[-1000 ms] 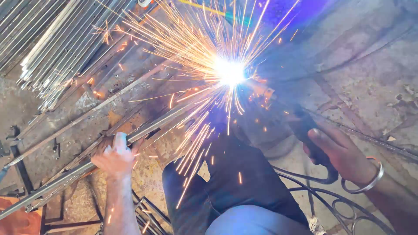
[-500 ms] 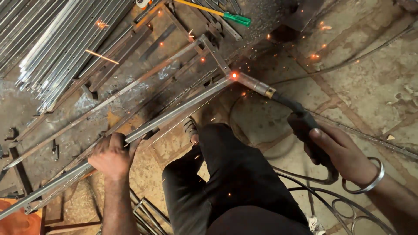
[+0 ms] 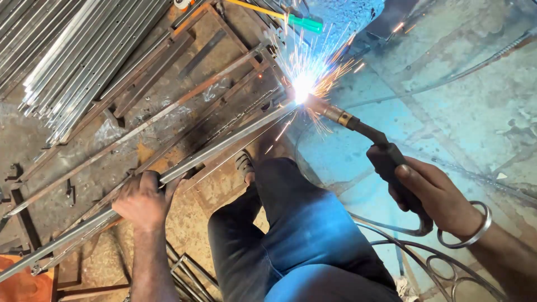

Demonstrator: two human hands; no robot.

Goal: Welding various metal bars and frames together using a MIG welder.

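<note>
The right hand (image 3: 433,196) is wrapped tight around the black pistol-grip welding torch (image 3: 386,159), whose brass-collared nozzle meets the far end of a long, pale square steel tube (image 3: 224,142) in a white arc (image 3: 302,86) throwing orange sparks. The left hand (image 3: 142,198) is closed bare around the near-left stretch of that same tube, pressing it onto the rusty welded steel frame (image 3: 168,106) that lies on the floor. The likeliest trouble, as I judge it, is the tube creeping under the left hand's grip: any slip would pull the joint open at the arc and leave a crooked or cold weld. Heat running down the tube could also make the bare fingers let go. Sparks are falling toward the bent knee in dark blue trousers (image 3: 291,223) (nothing shields it), and a burn there could jerk the torch off the seam. The black cables (image 3: 391,246) looped near the right could snag the torch.
</note>
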